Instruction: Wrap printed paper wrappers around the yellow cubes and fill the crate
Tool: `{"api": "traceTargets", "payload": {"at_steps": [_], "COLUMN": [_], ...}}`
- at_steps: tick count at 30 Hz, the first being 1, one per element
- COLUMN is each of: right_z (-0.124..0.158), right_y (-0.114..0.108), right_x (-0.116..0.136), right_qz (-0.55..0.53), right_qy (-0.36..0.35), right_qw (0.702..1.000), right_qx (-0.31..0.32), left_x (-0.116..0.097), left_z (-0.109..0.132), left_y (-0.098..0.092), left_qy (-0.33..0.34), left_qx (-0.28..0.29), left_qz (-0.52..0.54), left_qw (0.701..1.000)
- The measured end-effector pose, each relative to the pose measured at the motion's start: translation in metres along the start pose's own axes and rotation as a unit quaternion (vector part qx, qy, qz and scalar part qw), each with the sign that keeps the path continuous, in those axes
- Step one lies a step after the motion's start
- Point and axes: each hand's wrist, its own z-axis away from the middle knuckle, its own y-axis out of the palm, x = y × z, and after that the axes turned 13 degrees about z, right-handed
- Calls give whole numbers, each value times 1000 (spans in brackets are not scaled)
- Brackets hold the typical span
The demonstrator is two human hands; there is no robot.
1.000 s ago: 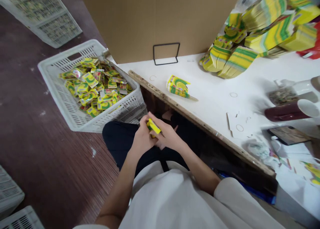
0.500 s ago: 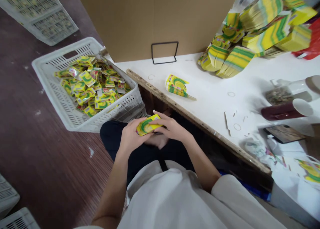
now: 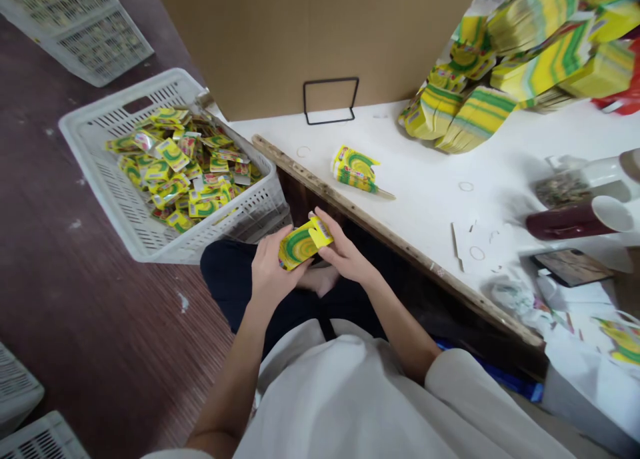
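Above my lap I hold a small yellow-and-green cardboard box (image 3: pixel 301 247) between both hands. My left hand (image 3: pixel 273 267) is wrapped round its left end, with the thumb along the near edge. At the other end my right hand (image 3: pixel 345 249) grips the box, fingers beside a yellow flap that stands out from the printed face. What is inside the box cannot be seen. To the left, a white plastic crate (image 3: pixel 145 245) holds many similar yellow packets (image 3: pixel 173 153). A small stack of flat printed cartons (image 3: pixel 355 168) lies on the white table (image 3: pixel 415 179).
Bundles of flat cartons (image 3: pixel 475 115) are piled at the table's back right, beside a large cardboard panel (image 3: pixel 320 39) and a black wire stand (image 3: pixel 330 101). A maroon cup (image 3: pixel 565 219) and a phone (image 3: pixel 573 267) are at right. More crates (image 3: pixel 105 45) stand on the floor.
The box has moved slightly right and up in my hands. Its yellow end flap now shows, with my right fingers shifted to the box's right end.
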Motion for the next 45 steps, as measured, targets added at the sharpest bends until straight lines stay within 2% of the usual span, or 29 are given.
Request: {"api": "traceTargets", "payload": {"at_steps": [3,9,14,19,23,25,27,30,32,38,42,45], "right_z": [0,-2,-2,-6,-7,-6,-4,-2,-1,-4,-5,-6], "right_y": [1,-4,-8,-12,-15,-11,-5,3,6,11,17,16], "right_x": [2,0,1,3,4,5,6,7,5,-2,-1,0], "right_qz": [7,121,149,155,157,144,135,136,112,-33,-3,44], "right_qy": [18,-51,-75,-56,-69,-71,-47,30,68,128,140,120], "right_qw": [1000,990,986,986,985,987,990,990,991,988,982,986], "right_qx": [-13,-43,-4,-7,37,26,6,4,-2,-87,-125,-105], "left_x": [-2,-2,-2,-2,0,-1,-3,-6,-6,-6,-7,3], "left_z": [-2,1,-3,-7,-6,-7,-7,-6,-6,-4,4,3], "left_y": [0,-4,-11,-14,-13,-10,-7,-2,1,5,12,8], "left_qy": [2,-55,-100,-122,-113,-88,-56,-19,-15,-22,-1,-32], "left_qx": [-11,16,31,57,62,48,30,6,-3,-3,-16,-2], "left_qz": [-6,17,40,40,41,34,22,6,2,-8,20,24], "left_qw": [1000,998,994,990,991,994,998,1000,1000,1000,1000,999]}}
